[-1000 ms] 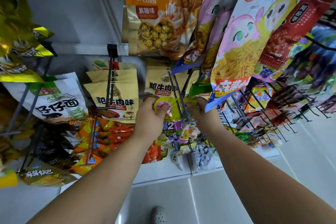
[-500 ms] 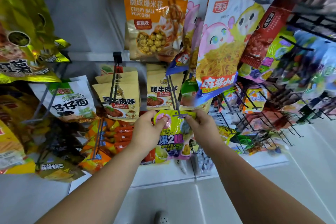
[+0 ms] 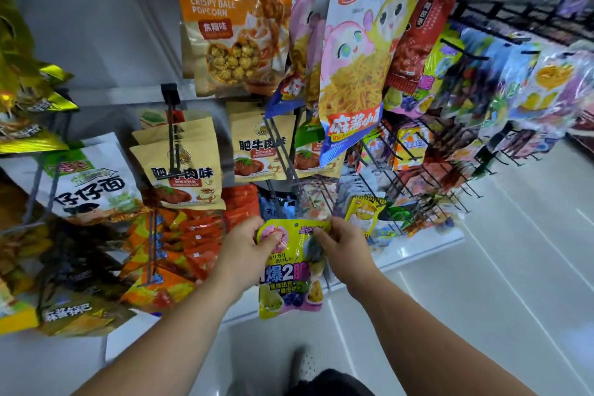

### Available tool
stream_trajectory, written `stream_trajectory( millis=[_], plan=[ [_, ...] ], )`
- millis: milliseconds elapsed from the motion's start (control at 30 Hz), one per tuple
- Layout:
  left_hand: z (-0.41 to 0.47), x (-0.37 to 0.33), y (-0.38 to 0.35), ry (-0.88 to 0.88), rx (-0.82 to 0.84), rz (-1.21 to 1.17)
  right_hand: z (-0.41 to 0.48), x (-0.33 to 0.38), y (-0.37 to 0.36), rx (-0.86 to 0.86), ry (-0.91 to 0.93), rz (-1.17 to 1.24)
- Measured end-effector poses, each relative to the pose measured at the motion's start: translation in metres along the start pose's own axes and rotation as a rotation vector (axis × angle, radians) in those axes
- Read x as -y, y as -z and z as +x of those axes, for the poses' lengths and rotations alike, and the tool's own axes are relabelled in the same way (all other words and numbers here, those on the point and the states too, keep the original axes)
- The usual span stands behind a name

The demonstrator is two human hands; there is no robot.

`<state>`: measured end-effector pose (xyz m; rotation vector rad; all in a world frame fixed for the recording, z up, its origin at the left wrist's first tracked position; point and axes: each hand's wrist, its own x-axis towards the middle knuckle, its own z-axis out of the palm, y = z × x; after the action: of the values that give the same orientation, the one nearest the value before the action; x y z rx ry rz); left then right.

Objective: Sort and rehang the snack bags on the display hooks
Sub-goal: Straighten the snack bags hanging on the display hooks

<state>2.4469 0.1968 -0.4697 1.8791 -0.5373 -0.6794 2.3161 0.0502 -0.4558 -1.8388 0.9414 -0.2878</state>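
Fingers (image 3: 273,239) of the left hand (image 3: 247,251) pinch the top left corner of a yellow-green snack bag (image 3: 291,270), thumb pressed over the pink print, while the right hand (image 3: 345,247) grips the top right corner in the same way; both are closed on the bag, holding its upper edge flat and stretched between them. That two-corner hold looks chosen to keep the hang hole at the top open and square, ready to slide onto a peg. The bag sits low in the middle of the frame, hanging free below the hands and clear of every hook, just under the tips of the black wire hooks (image 3: 283,154) that jut out above it. Tan beef-flavour bags (image 3: 183,167) hang left of centre, an orange popcorn bag (image 3: 231,19) fills the upper middle, and a white noodle-snack bag (image 3: 356,67) droops beside it. Whether the hole is lined up with a particular hook cannot be told; the next move probably calls for lifting the bag.
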Motion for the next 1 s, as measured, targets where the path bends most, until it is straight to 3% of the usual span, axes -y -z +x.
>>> stream_trajectory(
  millis=[300,500,700,1000],
  plan=[
    [-0.018,0.024,-0.025,0.121,-0.051,-0.077,-0.012,-0.043,0.001,0.031,-0.191,0.192],
    [-0.013,0.003,-0.068,0.113,-0.146,-0.073,0.012,-0.067,0.042,0.210,-0.186,0.255],
    [-0.002,-0.050,-0.134,0.159,-0.267,-0.162,0.051,-0.079,0.107,0.258,-0.092,0.239],
    [0.009,-0.106,-0.197,0.088,-0.367,-0.267,0.085,-0.075,0.191,0.221,0.084,0.177]
  ],
)
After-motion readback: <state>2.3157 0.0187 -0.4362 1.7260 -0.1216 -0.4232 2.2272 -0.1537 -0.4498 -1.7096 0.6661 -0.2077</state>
